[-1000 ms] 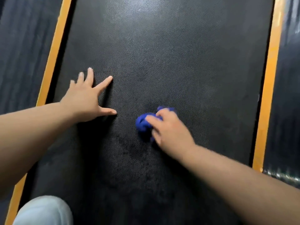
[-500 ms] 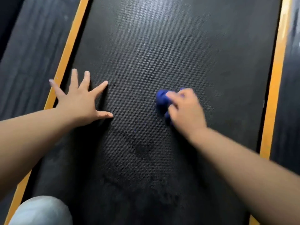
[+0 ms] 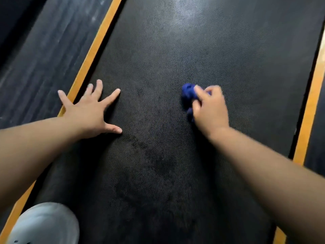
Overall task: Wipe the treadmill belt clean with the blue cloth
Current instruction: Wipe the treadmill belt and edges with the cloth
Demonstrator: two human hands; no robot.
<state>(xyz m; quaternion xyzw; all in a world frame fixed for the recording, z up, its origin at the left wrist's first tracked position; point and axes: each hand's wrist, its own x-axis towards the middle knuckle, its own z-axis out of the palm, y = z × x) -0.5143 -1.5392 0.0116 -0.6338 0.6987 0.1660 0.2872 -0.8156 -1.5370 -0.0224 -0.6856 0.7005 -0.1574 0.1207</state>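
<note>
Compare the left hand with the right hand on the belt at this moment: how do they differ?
The left hand lies flat with fingers spread and holds nothing; the right hand curls its fingers round the bunched blue cloth. The left hand sits at the treadmill belt's left edge, its little finger across the orange strip; the right hand is right of the belt's middle. Both are down at the belt, about level in the view.
</note>
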